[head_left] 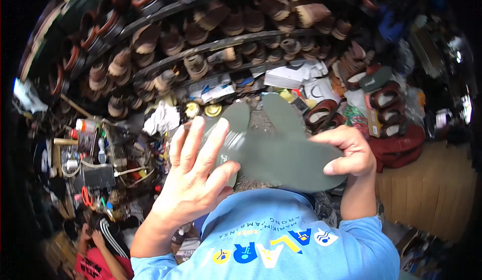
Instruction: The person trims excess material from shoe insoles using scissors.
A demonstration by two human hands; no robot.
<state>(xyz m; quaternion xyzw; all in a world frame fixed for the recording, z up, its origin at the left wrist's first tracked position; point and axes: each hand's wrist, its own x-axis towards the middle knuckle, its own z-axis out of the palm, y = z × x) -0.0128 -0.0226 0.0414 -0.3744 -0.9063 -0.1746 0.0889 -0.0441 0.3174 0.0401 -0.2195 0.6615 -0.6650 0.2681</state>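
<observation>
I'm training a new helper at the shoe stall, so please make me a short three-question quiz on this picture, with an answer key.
1. Which hand grips the edge of the nearest dark green insole?
2. True or false: the T-shirt worn by the person handling the insole is plain red.
3. How are the left hand's fingers held?
A) curled into a fist
B) mostly straightened and spread
C) hidden from view

Key:
1. The right hand, thumb and forefinger at the insole's right end.
2. False; it is light blue with printed designs.
3. B
</observation>
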